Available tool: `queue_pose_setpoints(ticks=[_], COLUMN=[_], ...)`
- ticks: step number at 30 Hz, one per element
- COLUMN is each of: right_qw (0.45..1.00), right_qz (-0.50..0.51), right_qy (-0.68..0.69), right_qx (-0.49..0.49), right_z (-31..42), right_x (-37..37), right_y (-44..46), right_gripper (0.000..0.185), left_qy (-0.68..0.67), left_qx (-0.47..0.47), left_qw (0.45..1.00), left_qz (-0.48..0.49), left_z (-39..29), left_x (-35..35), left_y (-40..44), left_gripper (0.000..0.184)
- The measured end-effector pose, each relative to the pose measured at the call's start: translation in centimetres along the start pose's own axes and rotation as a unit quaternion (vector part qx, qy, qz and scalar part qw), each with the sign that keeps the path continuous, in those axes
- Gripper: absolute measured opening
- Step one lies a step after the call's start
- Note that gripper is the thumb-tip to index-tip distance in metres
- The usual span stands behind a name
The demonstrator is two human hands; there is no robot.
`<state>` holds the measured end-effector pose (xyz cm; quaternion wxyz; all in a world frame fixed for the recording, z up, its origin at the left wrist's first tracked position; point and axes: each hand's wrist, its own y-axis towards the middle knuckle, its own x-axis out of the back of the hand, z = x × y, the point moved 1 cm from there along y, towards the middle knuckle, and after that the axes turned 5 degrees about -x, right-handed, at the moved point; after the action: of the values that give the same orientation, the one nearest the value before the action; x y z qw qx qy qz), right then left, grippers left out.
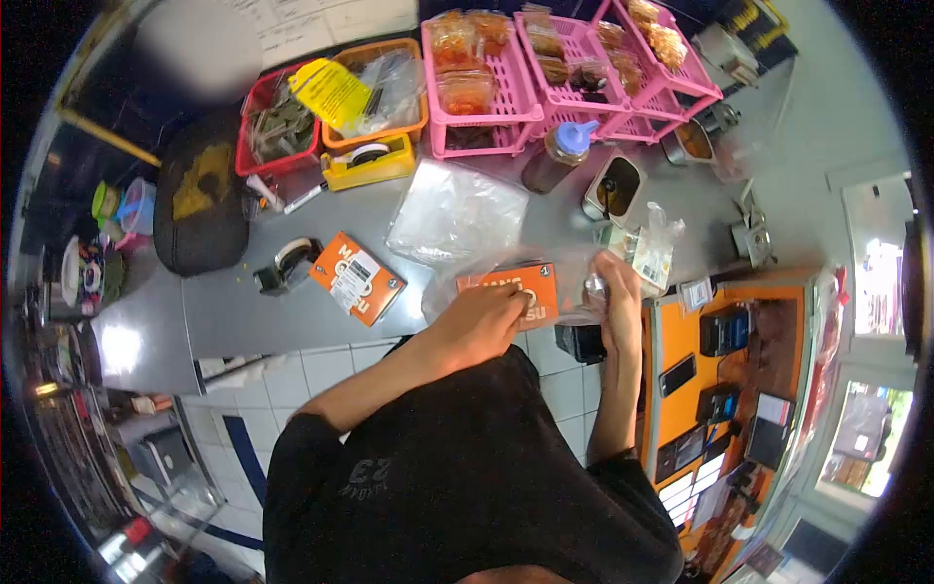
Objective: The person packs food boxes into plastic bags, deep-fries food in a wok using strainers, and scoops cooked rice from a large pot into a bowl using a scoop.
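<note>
In the head view, a flat orange cardboard box with white lettering (540,284) is at the near edge of the grey metal table (253,321), with a clear plastic bag (572,261) around it; whether it rests there or is held up cannot be told. The left hand (492,313) lies against its face, fingers curled together; whether they pinch it is hidden. The right hand (613,284) is clamped on bunched film of the bag.

Just beyond lies a stack of flat clear plastic sheets (457,212), touching or nearly touching the bag. A second orange box with a white label (336,258) lies to the left, beside a black tape dispenser (289,261). Along the far edge stand a red plastic basket (282,165), a yellow tape dispenser (375,170) and pink slatted plastic trays (511,97).

Towards the right end, a blue-lidded bottle (556,164) and a rectangular steel container (615,190) limit reach; bare metal shows along the near edge, left of the bag.
</note>
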<state>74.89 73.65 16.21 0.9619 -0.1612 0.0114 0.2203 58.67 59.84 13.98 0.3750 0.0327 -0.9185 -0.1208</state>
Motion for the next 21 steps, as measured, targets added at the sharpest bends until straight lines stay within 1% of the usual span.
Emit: queue_pose_setpoints(ticks=[2,3,4,5,6,7,8,9,10,11,12,13,14,15,16,17,18,19,20,21], right_qw=[1.0,1.0,1.0,0.997,0.996,0.997,0.998,0.997,0.987,0.99,0.993,0.995,0.994,0.994,0.991,0.991,0.994,0.996,0.996,0.996], right_qz=[0.007,0.005,-0.007,-0.067,-0.086,-0.074,-0.046,-0.065,-0.117,-0.097,-0.051,-0.006,-0.008,-0.06,-0.112,-0.116,-0.08,-0.043,-0.043,-0.047], right_qy=[0.008,0.025,0.026,0.026,0.003,-0.011,0.013,0.039,0.095,0.096,0.097,0.097,0.102,0.083,0.063,0.066,0.067,0.067,0.063,0.055], right_qx=[-0.001,0.005,0.008,0.02,-0.01,0.023,-0.029,-0.028,-0.054,-0.039,-0.035,-0.027,-0.027,-0.027,-0.026,-0.025,-0.034,-0.041,-0.039,-0.046], right_z=[-0.2,-0.2,-0.3,-0.4,0.2,0.3,-0.8,-0.6,-1.6,-1.1,-0.5,0.1,0.6,1.1,1.2,0.8,0.1,-0.2,-0.2,-0.2], right_x=[0.8,1.0,1.1,0.5,-0.1,0.3,2.6,2.8,4.0,3.9,3.5,3.1,1.9,0.1,-0.9,-0.5,0.4,0.9,1.1,1.1], right_y=[-0.2,-0.1,-0.4,-0.9,-1.7,-2.2,-1.5,-1.6,-0.9,-0.7,-0.7,-0.7,-0.6,-0.6,-0.7,-0.4,0.2,0.5,0.3,0.0], right_gripper=[0.018,0.018,0.022,0.022,0.022,0.021,0.019,0.015,0.013,0.014,0.014,0.015,0.015,0.015,0.015,0.015,0.016,0.02,0.02,0.022], left_qy=[0.019,0.038,0.064,0.074,0.105,0.142,0.136,0.15,0.128,0.1,-0.019,-0.008,0.002,0.002,0.0,-0.001,-0.002,0.09,0.115,0.212], left_qx=[0.089,0.006,-0.076,-0.057,-0.094,-0.13,-0.048,-0.031,-0.029,-0.029,0.029,-0.021,-0.073,-0.105,-0.136,-0.085,-0.034,-0.001,0.099,0.092], left_qw=[0.979,0.998,0.992,0.992,0.983,0.971,0.986,0.985,0.991,0.985,0.99,0.996,0.997,0.991,0.972,0.978,0.98,0.982,0.988,0.972], left_qz=[0.181,0.053,-0.076,-0.087,-0.12,-0.145,-0.082,-0.077,0.03,0.135,0.133,0.081,0.029,-0.082,-0.193,-0.192,-0.194,-0.165,-0.023,0.046], left_z=[1.9,4.1,6.0,5.8,5.7,5.7,5.0,5.0,5.0,4.3,1.1,-0.8,-2.3,-3.1,-3.4,-2.5,-0.9,1.0,4.0,7.2], left_x=[-3.8,-8.0,-11.1,-10.8,-10.2,-9.0,-7.2,-5.2,-3.7,-1.9,2.7,5.1,6.7,8.3,9.7,11.1,12.4,13.3,13.6,13.1], left_y=[2.9,2.5,2.0,1.9,1.6,1.3,1.8,0.8,-0.2,-1.1,-1.5,-2.7,-3.9,-4.6,-5.4,-6.7,-7.7,-8.1,-8.9,-10.0], left_gripper=[0.024,0.03,0.035,0.035,0.039,0.042,0.032,0.032,0.03,0.03,0.029,0.024,0.021,0.019,0.018,0.015,0.013,0.014,0.023,0.033])
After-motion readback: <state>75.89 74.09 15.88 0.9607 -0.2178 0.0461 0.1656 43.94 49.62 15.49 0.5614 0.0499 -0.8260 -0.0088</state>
